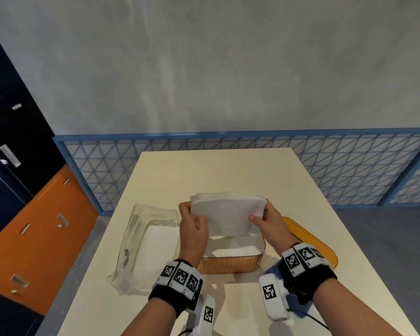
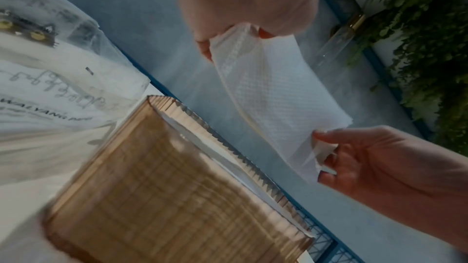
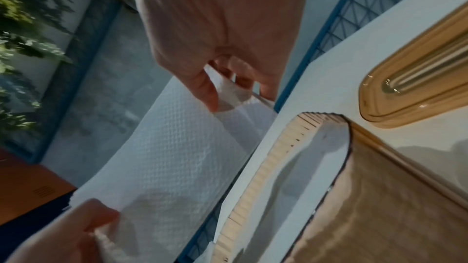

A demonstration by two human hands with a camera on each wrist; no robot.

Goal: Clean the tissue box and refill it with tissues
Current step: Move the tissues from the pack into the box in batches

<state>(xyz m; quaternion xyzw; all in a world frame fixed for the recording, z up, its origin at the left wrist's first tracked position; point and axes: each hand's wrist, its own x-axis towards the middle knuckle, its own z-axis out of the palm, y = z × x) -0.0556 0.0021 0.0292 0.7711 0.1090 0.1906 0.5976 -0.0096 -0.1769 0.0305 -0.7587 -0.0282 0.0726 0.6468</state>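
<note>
A stack of white tissues [image 1: 228, 212] hangs bent above the open amber ribbed tissue box [image 1: 230, 264] on the table. My left hand [image 1: 192, 224] grips the stack's left end and my right hand [image 1: 264, 219] pinches its right end. In the left wrist view the tissues [image 2: 273, 95] stretch between both hands over the box [image 2: 177, 197]. The right wrist view shows the embossed tissues [image 3: 172, 157] beside the box rim [image 3: 253, 187], with white tissue lying inside. The amber lid [image 1: 308, 241] lies to the right of the box.
An open clear plastic tissue wrapper [image 1: 143, 248] with white tissues in it lies left of the box. A white sheet [image 1: 243, 309] lies on the cream table [image 1: 218, 170] near me. A blue lattice fence [image 1: 349, 166] runs behind the table; orange drawers [image 1: 34, 229] stand at left.
</note>
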